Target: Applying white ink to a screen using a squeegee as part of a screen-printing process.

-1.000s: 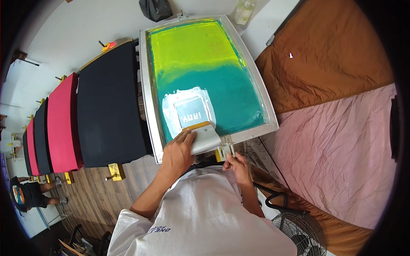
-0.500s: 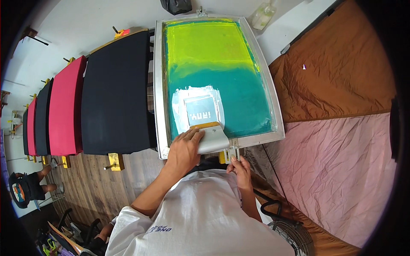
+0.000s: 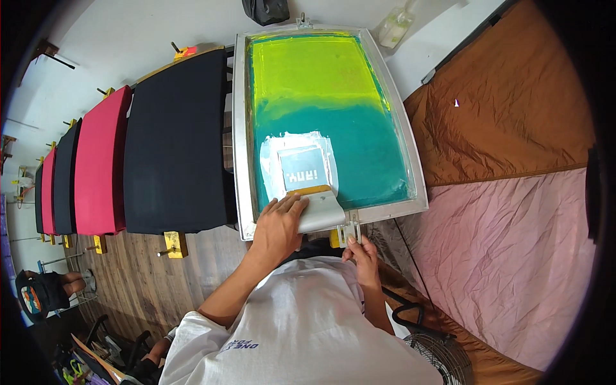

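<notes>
My left hand (image 3: 277,228) is closed on the silver squeegee (image 3: 321,208) with an orange blade, resting at the near left of a screen-printing frame (image 3: 414,179). The screen's surface (image 3: 314,70) is lime at the far part and teal nearer, with a white-taped window (image 3: 303,163) showing pale lettering just beyond the blade. My right hand (image 3: 359,253) grips a metal clamp (image 3: 348,230) at the frame's near edge, beside a yellow block.
Black (image 3: 173,141) and pink (image 3: 96,160) covered boards line up leftward on yellow supports. Brown (image 3: 494,122) and pink sheets (image 3: 487,269) hang right. A fan (image 3: 436,359) stands below. A co-worker (image 3: 42,295) is far left; another person's leg or arm (image 3: 154,353) shows lower left.
The whole scene has shifted right and slightly up in my view since the earliest frame. My hands keep their holds on squeegee and clamp. Another person's limb has appeared at lower left.
</notes>
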Action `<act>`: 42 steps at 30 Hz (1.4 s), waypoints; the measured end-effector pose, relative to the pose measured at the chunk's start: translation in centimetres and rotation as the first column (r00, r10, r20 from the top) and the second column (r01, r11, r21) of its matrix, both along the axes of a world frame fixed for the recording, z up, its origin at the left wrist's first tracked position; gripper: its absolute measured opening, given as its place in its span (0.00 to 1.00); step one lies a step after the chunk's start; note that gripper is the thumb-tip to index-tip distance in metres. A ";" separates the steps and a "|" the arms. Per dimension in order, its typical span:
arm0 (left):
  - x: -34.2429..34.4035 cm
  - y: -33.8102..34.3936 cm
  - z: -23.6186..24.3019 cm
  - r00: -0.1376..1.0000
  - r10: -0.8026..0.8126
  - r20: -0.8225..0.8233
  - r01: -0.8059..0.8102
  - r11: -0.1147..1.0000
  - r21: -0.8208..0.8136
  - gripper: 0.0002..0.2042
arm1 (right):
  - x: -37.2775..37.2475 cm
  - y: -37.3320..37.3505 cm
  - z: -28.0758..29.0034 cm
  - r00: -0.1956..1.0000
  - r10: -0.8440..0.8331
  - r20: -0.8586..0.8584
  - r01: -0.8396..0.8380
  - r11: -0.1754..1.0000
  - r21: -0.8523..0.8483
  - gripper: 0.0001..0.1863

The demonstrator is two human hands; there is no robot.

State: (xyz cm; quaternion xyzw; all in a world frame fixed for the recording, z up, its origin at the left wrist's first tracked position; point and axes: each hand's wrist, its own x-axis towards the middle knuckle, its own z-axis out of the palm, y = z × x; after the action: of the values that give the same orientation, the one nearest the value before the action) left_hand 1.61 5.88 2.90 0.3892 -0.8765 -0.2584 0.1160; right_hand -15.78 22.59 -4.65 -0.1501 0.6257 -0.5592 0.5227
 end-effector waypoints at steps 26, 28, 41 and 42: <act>-0.1 -0.7 0.5 1.000 -0.018 0.003 0.017 0.999 0.038 0.31 | -0.3 -0.3 0.9 0.989 0.074 -0.126 -0.066 0.996 0.064 0.13; -0.2 -0.5 0.5 1.000 -0.016 -0.001 0.016 0.999 0.039 0.31 | -0.1 -0.1 0.6 0.992 0.040 -0.116 -0.037 0.999 0.026 0.15; -0.3 -1.5 0.8 0.995 -0.075 0.058 0.075 0.997 0.013 0.29 | -0.5 0.1 -0.6 0.998 0.069 -0.011 -0.070 0.996 -0.062 0.13; -0.2 -1.4 0.8 0.995 -0.078 0.063 0.077 0.997 0.024 0.29 | -0.6 0.2 -0.7 0.996 0.093 -0.014 -0.093 0.993 -0.070 0.12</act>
State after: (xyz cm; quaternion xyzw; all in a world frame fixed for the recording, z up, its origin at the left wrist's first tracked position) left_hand 1.38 4.43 3.67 0.3641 -0.8913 -0.2598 0.0738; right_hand -16.40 22.83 -5.37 -0.2004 0.6007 -0.5553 0.5391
